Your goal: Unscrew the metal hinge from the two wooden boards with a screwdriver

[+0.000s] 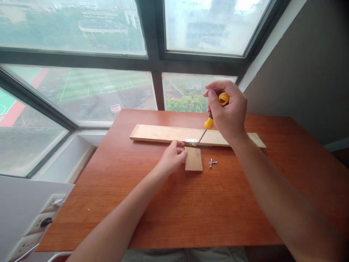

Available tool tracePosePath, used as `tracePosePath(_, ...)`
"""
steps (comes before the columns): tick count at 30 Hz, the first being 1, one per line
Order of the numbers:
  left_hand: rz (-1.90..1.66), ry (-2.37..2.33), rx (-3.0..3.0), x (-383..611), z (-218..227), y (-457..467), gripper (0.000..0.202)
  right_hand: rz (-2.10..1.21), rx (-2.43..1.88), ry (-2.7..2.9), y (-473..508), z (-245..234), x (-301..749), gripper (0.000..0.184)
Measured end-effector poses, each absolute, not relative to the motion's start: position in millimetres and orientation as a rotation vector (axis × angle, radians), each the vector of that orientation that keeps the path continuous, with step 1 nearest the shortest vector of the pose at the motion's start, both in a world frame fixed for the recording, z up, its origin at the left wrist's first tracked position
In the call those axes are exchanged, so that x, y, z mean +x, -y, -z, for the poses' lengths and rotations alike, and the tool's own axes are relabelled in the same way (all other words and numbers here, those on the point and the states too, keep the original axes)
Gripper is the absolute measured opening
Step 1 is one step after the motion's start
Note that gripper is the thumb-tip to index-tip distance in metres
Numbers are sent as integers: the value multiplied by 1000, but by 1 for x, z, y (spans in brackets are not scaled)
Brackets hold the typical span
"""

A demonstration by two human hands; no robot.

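My right hand [227,105] is closed around the yellow and black handle of a screwdriver [209,123]. Its shaft slants down to the left, the tip close beside a small silver hinge [191,142] with holes in it. The hinge sits at the near edge of a long pale wooden board [155,132]. A small square wooden piece [193,160] lies in front of the hinge. My left hand [176,154] has its fingers closed at that piece's left edge, near the hinge. Crossed silver screws [212,163] rest to the right of the small piece.
The reddish-brown table [163,211] reaches up to the windows [109,87] at the back. A grey wall [308,72] rises on the right. Power sockets [40,222] with a black plug sit beside the table's left edge.
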State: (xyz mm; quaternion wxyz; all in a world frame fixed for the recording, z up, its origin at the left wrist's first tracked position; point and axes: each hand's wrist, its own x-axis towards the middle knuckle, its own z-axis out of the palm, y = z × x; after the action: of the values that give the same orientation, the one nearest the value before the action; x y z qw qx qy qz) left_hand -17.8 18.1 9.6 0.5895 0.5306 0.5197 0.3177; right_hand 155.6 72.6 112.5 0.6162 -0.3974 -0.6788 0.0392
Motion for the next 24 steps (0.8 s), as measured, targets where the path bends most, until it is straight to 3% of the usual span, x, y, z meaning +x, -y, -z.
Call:
tracePosePath(10,-366,-1659,2142,-41,-29,-23,14,-80,-927,1568,-71,-116,157,13)
tracePosePath(13,-416,-1784,2300,-43,-31,-25,19,-85,-926,1567,-71,-116,157,13)
tracePosePath(18,-697,-1687,2493,-44,-21,-35,27,-83,-935,1561,-71,-115,157,13)
tracePosePath(24,-510,-1525,2670,-45,-7,-40,40,-86,-884,1553,-75,-112,154,13)
